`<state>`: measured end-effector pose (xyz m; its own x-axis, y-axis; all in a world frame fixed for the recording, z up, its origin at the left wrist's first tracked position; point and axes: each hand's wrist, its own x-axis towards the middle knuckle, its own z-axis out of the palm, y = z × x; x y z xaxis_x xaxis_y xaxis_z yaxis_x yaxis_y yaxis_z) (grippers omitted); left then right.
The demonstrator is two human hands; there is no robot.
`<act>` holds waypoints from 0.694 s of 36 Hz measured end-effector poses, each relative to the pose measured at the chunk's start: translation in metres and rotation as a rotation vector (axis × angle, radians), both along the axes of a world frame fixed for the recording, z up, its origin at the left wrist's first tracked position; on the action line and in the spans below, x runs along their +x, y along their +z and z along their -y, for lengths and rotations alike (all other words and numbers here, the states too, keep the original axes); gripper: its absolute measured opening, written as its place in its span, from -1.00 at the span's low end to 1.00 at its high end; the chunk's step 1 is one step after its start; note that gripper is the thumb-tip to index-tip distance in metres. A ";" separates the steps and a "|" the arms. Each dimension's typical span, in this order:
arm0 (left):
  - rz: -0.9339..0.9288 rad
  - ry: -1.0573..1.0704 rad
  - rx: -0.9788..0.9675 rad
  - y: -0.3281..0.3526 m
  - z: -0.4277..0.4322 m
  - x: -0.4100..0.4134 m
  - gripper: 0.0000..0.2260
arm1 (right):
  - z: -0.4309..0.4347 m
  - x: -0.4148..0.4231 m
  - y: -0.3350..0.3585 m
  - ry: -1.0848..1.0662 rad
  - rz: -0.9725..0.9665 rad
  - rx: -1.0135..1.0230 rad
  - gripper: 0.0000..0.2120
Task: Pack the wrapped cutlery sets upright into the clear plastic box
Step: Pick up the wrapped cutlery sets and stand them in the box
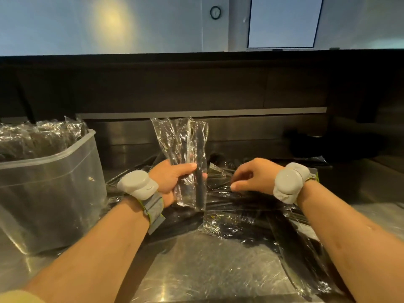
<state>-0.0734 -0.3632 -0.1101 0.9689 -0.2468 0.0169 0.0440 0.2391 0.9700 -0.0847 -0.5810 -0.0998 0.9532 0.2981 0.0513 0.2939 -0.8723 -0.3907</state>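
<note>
While the left hand (175,180) grips a few wrapped cutlery sets (185,154) upright at centre, the right hand (251,174) at 3 o'clock pinches another set from the loose pile (251,215) on the steel counter (207,270); gathering step; clear plastic box (50,182) sits at 9 o'clock, already well stocked; next, likely carry the bundle left and slot it in upright.
</note>
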 end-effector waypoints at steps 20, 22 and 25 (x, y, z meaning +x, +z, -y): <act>0.097 0.155 0.190 0.001 -0.010 0.004 -0.73 | -0.017 -0.019 0.016 0.014 0.220 0.507 -0.81; 0.103 0.122 0.198 -0.001 -0.008 0.004 -0.75 | -0.021 -0.019 0.015 0.017 0.227 0.386 -0.80; 0.077 0.088 0.199 -0.001 -0.006 0.002 -0.80 | -0.024 -0.021 0.013 0.062 0.309 0.088 -0.79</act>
